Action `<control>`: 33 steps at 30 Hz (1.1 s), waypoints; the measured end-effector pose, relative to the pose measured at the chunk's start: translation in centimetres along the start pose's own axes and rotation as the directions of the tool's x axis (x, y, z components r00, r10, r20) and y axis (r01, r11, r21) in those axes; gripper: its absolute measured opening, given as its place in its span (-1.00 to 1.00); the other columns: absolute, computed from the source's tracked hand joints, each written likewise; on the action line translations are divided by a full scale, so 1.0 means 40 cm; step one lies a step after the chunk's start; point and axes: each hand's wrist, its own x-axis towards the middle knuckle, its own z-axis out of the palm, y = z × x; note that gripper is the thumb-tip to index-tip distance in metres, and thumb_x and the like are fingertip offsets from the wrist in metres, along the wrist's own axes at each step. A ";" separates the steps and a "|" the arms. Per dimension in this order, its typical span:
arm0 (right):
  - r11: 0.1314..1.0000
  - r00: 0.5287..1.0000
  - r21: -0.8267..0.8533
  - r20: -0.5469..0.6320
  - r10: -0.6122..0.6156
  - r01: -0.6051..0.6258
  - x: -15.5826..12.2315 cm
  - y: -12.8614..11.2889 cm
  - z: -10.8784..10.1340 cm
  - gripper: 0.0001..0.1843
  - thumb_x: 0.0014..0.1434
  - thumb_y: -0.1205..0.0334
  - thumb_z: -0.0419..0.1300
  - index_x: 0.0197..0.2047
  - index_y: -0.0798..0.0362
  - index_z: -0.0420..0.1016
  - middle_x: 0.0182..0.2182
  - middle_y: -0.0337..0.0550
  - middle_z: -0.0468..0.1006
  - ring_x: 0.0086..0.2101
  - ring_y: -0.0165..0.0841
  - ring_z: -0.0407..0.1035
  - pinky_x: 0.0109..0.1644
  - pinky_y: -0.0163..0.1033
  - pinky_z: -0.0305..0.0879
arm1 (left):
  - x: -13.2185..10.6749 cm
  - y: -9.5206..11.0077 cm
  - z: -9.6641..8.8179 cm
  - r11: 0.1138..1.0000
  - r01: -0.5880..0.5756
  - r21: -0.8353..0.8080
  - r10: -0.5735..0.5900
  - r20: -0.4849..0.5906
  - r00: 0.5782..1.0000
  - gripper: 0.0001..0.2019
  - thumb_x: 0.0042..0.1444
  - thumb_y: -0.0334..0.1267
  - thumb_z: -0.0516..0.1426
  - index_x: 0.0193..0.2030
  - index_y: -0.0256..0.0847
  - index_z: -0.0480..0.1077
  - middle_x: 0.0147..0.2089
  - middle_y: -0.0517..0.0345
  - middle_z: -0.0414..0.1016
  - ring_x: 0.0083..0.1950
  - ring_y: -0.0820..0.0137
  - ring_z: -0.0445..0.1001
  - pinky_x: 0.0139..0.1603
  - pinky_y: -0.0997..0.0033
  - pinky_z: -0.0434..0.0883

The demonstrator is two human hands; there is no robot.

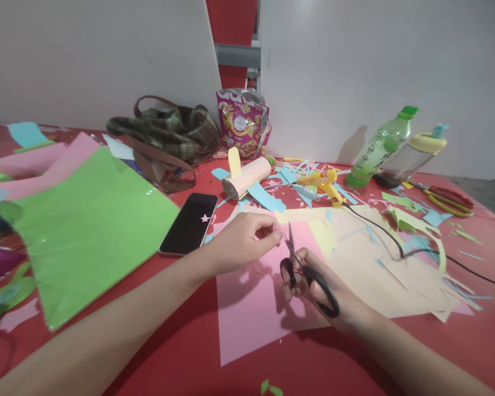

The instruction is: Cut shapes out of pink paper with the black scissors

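Observation:
My right hand is closed around the black handles of a pair of scissors, whose blades point up and away. My left hand is pinched shut just left of the blade tips, holding something too small to make out. Both hands hover over a pink paper sheet lying on the red table. A beige sheet overlaps the pink one on the right.
A black phone lies left of my hands, beside a large green sheet. Behind are a paper-roll plane, yellow glue gun with black cord, snack bag, plaid bag, green bottle, another bottle, red scissors, paper scraps.

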 end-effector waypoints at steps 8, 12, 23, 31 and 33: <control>1.000 1.000 0.025 0.025 -0.016 0.015 0.000 0.005 -0.002 -0.63 -0.09 0.03 0.19 -0.36 0.04 0.11 -0.43 -0.23 0.22 -0.43 -0.44 0.17 -0.33 -0.27 0.12 | 0.000 0.000 -0.001 1.000 0.003 0.010 -0.003 0.020 1.000 -0.78 0.04 -0.27 -0.10 -0.57 -0.27 0.18 -0.50 0.23 0.30 -0.43 0.51 0.27 -0.39 0.52 0.21; 0.999 1.000 0.035 0.027 -0.011 0.010 0.000 0.007 -0.004 -0.63 -0.09 0.02 0.18 -0.35 0.04 0.11 -0.42 -0.22 0.21 -0.42 -0.43 0.17 -0.32 -0.25 0.12 | -0.001 -0.002 -0.001 1.000 -0.011 -0.015 0.012 0.024 1.000 -0.77 0.05 -0.25 -0.11 -0.55 -0.26 0.19 -0.51 0.24 0.28 -0.45 0.51 0.26 -0.40 0.53 0.21; 1.000 0.999 0.024 0.032 -0.012 0.011 -0.002 0.006 -0.004 -0.62 -0.10 0.01 0.18 -0.35 0.04 0.11 -0.41 -0.20 0.20 -0.41 -0.42 0.15 -0.32 -0.25 0.11 | 0.002 -0.002 -0.002 0.999 -0.026 0.022 0.026 0.009 1.000 -0.77 0.04 -0.25 -0.10 -0.57 -0.26 0.19 -0.51 0.25 0.31 -0.44 0.52 0.27 -0.41 0.55 0.20; 1.000 0.999 0.008 0.029 -0.014 0.013 -0.001 0.012 -0.008 -0.63 -0.08 0.01 0.17 -0.36 0.04 0.11 -0.43 -0.21 0.20 -0.43 -0.44 0.13 -0.36 -0.29 0.09 | 0.000 0.006 -0.009 0.996 -0.022 0.090 0.021 0.011 1.000 -0.77 0.03 -0.27 -0.09 -0.57 -0.27 0.22 -0.52 0.25 0.30 -0.46 0.53 0.26 -0.42 0.56 0.19; 1.000 1.000 0.001 0.029 -0.007 0.007 -0.001 0.011 -0.008 -0.62 -0.09 -0.01 0.17 -0.36 0.04 0.11 -0.44 -0.22 0.20 -0.44 -0.44 0.13 -0.36 -0.29 0.09 | 0.001 0.007 -0.010 0.995 -0.021 0.099 0.020 0.015 1.000 -0.77 0.04 -0.28 -0.09 -0.57 -0.28 0.24 -0.53 0.25 0.30 -0.46 0.53 0.26 -0.42 0.56 0.19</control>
